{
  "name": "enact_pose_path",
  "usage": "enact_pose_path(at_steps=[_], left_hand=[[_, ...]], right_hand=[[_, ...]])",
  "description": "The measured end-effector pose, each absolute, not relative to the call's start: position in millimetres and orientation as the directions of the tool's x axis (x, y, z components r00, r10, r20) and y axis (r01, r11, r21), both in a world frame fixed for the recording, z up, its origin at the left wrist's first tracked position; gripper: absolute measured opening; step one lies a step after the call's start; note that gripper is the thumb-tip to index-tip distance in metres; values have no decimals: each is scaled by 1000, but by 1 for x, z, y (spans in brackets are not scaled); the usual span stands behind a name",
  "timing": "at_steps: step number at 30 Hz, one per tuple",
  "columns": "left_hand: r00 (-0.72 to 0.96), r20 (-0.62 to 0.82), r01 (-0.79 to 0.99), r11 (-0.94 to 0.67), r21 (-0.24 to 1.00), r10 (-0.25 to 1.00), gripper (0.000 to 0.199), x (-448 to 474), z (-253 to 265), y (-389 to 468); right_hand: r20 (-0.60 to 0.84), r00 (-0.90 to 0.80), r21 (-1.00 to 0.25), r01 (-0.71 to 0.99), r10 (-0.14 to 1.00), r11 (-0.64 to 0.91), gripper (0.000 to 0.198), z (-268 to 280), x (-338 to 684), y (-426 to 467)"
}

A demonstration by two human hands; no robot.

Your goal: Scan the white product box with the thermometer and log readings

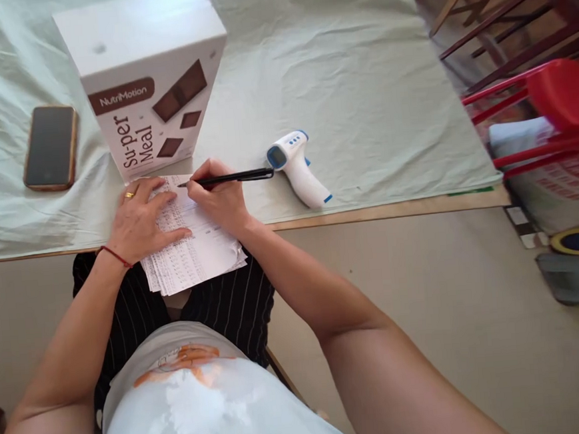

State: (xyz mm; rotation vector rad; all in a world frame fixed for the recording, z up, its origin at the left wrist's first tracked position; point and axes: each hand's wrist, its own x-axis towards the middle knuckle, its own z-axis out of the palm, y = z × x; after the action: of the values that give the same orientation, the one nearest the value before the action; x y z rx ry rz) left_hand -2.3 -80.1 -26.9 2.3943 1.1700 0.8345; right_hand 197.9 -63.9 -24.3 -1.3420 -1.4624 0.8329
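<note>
A stack of paper sheets (199, 251) covered in small writing lies at the table's front edge, its near end jutting out over my lap. My left hand (144, 218) rests flat on the left part of the stack, fingers spread. In my right hand (222, 199) a black pen (236, 176) is pinched, its tip close to the top sheet's upper part. Just behind the papers stands a white NutriMotion box (155, 100). To the right of the pen's rear end lies a white and blue infrared thermometer (298, 166).
A phone (51, 147) with a dark screen lies left of the box. Pale green cloth (361, 104) covers the table. Beyond its right edge are a red plastic chair (565, 98), a printed white sack (552, 183) and a grey bathroom-scale-like slab (578, 279) on the floor.
</note>
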Motion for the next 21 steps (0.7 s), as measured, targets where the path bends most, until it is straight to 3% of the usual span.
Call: enact_pose_path(at_steps=[9, 16, 21], left_hand=[[524, 415, 571, -668, 478, 744, 74, -3, -25, -80], [457, 354, 566, -574, 592, 816, 72, 1, -25, -83], [477, 324, 657, -577, 486, 817, 68, 3, -17, -87]], right_hand=[[198, 3, -914, 363, 980, 184, 17, -22, 199, -66], [197, -24, -907, 375, 980, 191, 17, -22, 198, -66], [263, -30, -896, 362, 964, 255, 15, -28, 199, -65]])
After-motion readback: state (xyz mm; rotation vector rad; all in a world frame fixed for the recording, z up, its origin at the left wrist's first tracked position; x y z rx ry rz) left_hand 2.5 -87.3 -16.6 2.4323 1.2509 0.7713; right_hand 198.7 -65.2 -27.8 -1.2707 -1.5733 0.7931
